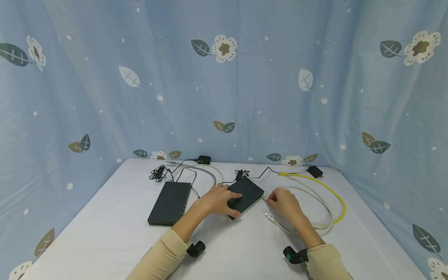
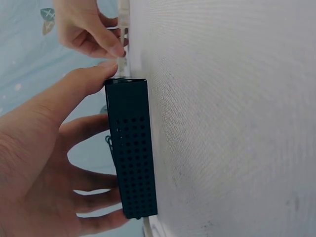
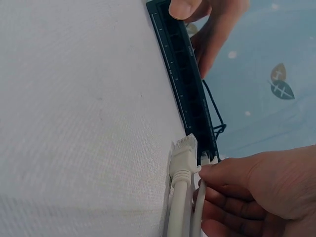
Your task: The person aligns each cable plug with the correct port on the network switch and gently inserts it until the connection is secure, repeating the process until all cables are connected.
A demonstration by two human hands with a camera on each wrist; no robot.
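Observation:
A small black network switch (image 1: 250, 190) lies turned at an angle on the table. My left hand (image 1: 217, 200) grips it, thumb on one edge and fingers spread along the other; its perforated side shows in the left wrist view. At the switch's right end, my right hand (image 1: 286, 203) pinches a white Ethernet cable (image 3: 198, 210) just behind its plug. That plug is at the end port in the row; how deep it sits I cannot tell. Beside it, a second white cable plug (image 3: 185, 148) lies loose, close to the ports.
A larger black network box (image 1: 169, 204) lies to the left. Behind it are a bundled black cord (image 1: 159, 173), a power adapter (image 1: 204, 160) and a grey cable (image 1: 206, 171). A yellow cable (image 1: 334, 194) loops at right, near another adapter (image 1: 315, 171). A patterned curtain (image 1: 224, 97) surrounds the table.

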